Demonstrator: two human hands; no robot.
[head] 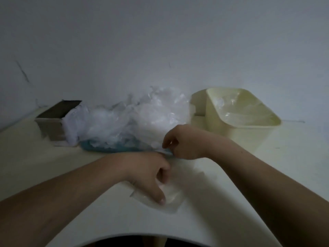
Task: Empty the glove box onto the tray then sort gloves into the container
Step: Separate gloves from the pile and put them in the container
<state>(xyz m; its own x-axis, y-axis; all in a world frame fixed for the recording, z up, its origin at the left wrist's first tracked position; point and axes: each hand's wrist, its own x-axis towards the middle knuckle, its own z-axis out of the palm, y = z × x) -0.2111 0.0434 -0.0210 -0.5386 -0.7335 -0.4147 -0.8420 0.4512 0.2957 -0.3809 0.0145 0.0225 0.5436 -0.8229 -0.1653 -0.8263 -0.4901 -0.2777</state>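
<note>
While the left hand (151,173) grips a flat glove (171,197) on the worktop (44,157), the right hand (183,143) is curled just beyond it. I cannot tell what it holds, if anything. The container (245,138) lies right of both hands, nearer the right one.

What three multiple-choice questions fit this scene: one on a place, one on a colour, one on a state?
1. Where is the glove box?
A) left of the glove pile
B) in the person's lap
C) on the floor
2. What colour is the tray under the pile?
A) red
B) blue
C) black
3. What state is the container in?
A) upside down
B) empty
C) holding some clear gloves
Answers: 1 A, it stands left of the pile; 2 B, a blue edge shows beneath the gloves; 3 C, clear gloves lie inside it.
</note>
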